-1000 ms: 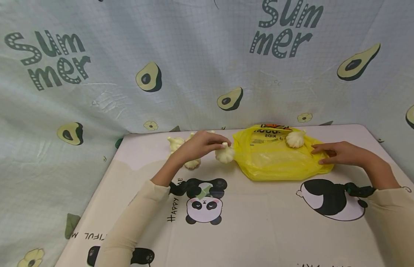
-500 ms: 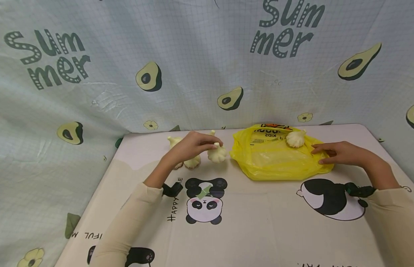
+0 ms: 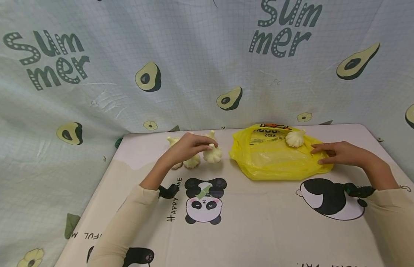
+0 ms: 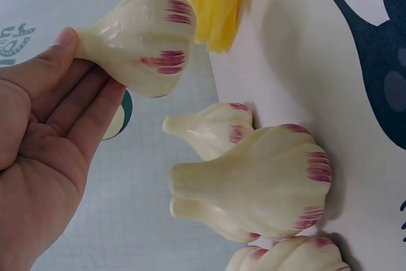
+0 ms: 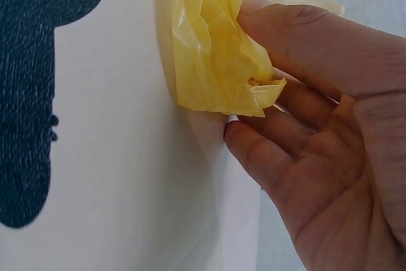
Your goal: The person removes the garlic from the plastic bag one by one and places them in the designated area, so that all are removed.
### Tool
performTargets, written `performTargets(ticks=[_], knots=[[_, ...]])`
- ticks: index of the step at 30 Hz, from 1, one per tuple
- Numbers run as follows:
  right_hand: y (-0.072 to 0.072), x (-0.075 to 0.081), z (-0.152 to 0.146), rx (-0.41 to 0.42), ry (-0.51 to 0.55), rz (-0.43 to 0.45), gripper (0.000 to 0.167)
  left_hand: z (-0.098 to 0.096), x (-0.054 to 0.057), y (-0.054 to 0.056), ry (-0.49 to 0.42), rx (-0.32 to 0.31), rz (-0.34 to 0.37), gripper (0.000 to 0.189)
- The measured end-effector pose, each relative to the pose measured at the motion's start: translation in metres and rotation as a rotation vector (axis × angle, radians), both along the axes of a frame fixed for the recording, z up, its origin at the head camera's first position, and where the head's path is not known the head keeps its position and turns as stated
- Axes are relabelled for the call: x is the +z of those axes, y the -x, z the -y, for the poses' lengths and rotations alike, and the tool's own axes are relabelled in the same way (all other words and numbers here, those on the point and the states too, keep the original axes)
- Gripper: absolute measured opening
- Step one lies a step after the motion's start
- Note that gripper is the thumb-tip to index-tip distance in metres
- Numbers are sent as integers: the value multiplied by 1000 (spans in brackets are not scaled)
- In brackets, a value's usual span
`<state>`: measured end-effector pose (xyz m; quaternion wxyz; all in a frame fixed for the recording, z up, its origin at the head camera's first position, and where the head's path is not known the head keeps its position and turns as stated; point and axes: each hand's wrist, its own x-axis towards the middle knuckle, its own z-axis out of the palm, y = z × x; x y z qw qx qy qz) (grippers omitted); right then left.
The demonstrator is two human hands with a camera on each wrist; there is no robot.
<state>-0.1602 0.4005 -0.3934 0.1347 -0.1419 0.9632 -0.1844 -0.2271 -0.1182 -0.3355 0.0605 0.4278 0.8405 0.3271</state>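
My left hand [image 3: 190, 146] pinches a garlic bulb [image 3: 212, 154] by its neck, left of the yellow plastic bag [image 3: 273, 161]. Purple streaks mark the base of the held garlic bulb [image 4: 149, 39] in the left wrist view. Several more garlic bulbs [image 4: 260, 179] sit close by, partly hidden behind my left hand in the head view. Another bulb [image 3: 295, 139] lies at the bag's upper right. At the bag's right end is my right hand [image 3: 343, 152]; in the right wrist view its fingers [image 5: 260, 150] curl about the crumpled yellow plastic.
The table [image 3: 247, 222] has a pale cover printed with pandas and lettering. A hanging cloth [image 3: 186, 55] with avocado prints rises along its back and left side.
My left hand has moved left with its garlic bulb, away from the bag's left edge. That edge has shifted slightly left. My right hand has stayed at the bag.
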Motion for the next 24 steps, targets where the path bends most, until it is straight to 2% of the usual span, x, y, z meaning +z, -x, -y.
performTargets(ticks=[11, 18, 24], knots=[[0, -1, 1, -14, 8, 4, 49, 9, -9, 4, 3, 21, -14, 22], [0, -4, -1, -19, 15, -10, 49, 13, -15, 9, 10, 30, 34, 22], [-2, -9, -4, -82, 40, 6, 57, 13, -20, 16, 26, 21, 80, 22]])
